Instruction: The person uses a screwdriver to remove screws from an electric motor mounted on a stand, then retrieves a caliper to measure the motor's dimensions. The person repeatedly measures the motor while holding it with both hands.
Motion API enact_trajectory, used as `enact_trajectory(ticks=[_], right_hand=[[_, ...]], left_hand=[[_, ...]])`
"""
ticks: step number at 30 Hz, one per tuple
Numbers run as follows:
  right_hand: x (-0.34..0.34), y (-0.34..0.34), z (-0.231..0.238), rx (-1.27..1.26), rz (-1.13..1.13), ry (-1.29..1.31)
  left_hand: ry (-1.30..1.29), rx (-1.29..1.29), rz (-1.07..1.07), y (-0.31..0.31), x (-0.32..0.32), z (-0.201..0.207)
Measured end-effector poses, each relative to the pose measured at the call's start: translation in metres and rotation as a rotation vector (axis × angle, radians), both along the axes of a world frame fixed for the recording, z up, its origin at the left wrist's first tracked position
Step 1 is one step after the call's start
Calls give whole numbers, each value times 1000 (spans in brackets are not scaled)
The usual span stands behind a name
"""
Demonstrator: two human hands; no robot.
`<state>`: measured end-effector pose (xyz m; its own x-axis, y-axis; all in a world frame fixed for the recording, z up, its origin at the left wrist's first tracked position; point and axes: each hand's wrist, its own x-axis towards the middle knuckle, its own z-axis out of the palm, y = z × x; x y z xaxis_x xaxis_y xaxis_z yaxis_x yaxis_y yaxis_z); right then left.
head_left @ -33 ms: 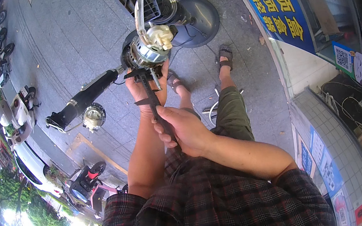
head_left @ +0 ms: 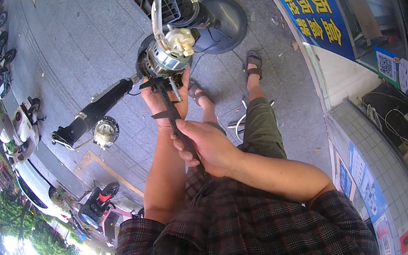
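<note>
In my right hand (head_left: 209, 145) is a dark vernier caliper (head_left: 171, 108), with my thumb along its beam and my fingers curled round it. Its upper end lies against the underside of an exposed fan motor (head_left: 169, 61), beside the thin metal shaft that points down toward me. My left hand (head_left: 161, 102) is behind the caliper, its fingers reaching up on both sides to the motor's lower part; some of them are hidden. A cream plastic gearbox (head_left: 181, 42) and a bent metal arm (head_left: 159, 7) sit on the motor.
A black fan pole (head_left: 196, 12) rises from a round dark base (head_left: 229, 19). Left of my hands is another black pole (head_left: 97, 108) with a second motor (head_left: 106, 132). A shop counter (head_left: 362, 129) and a heap of cables (head_left: 394, 116) are on the right; parked scooters (head_left: 17, 127) stand left.
</note>
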<state>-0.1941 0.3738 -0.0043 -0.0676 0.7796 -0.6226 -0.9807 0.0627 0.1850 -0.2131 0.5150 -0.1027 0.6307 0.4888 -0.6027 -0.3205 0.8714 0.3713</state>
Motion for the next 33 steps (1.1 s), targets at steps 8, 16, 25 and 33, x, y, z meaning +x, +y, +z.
enact_trajectory(ticks=[8, 16, 25, 33], right_hand=[[-2, 2, -2, 11, 0, -7], [-1, 4, 4, -27, 22, -65], [-4, 3, -1, -5, -4, -50], [-1, 2, 1, -9, -1, -42]], left_hand=[[-2, 31, -27, 0, 1, 1], [34, 41, -28, 0, 3, 3], [66, 41, -16, -2, 4, 6], [61, 56, -29, 0, 1, 1]])
